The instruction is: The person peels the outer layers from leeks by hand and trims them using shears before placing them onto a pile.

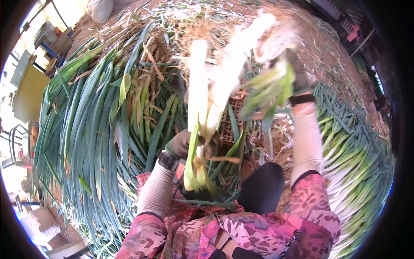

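My gloved left hand (187, 144) is wrapped round the lower part of a few leeks (207, 108), whose thick white ends point up and away from me. Their green leaves hang towards my lap. My gloved right hand (299, 73) is raised at the right and smeared by motion. Loose green leaves (274, 88) hang blurred at its fingers, beside the white ends. Whether its fingers grip these leaves is hard to make out. A brown plastic crate (233, 116) shows partly behind the leeks.
A big heap of long green leeks (86, 129) lies at the left. Rows of trimmed leeks (349, 168) lie at the right. Dry leaves and peelings (280, 142) litter the ground. A yellow board (30, 90) stands at the far left.
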`<action>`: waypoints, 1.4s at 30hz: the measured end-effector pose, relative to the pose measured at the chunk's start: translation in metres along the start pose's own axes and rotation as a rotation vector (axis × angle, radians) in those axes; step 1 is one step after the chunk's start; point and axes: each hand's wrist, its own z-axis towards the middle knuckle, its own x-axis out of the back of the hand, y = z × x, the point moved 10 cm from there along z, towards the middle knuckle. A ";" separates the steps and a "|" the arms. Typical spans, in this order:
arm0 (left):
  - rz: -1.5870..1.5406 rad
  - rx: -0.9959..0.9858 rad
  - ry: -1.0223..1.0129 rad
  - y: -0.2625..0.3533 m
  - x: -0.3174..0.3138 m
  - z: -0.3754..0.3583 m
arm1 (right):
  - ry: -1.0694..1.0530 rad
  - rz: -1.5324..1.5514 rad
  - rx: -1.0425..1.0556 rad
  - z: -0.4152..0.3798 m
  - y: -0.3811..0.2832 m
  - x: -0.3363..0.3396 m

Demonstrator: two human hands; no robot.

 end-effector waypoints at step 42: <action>1.011 -0.290 0.773 0.028 0.050 0.002 | -0.195 -1.374 -0.288 0.005 0.195 -0.091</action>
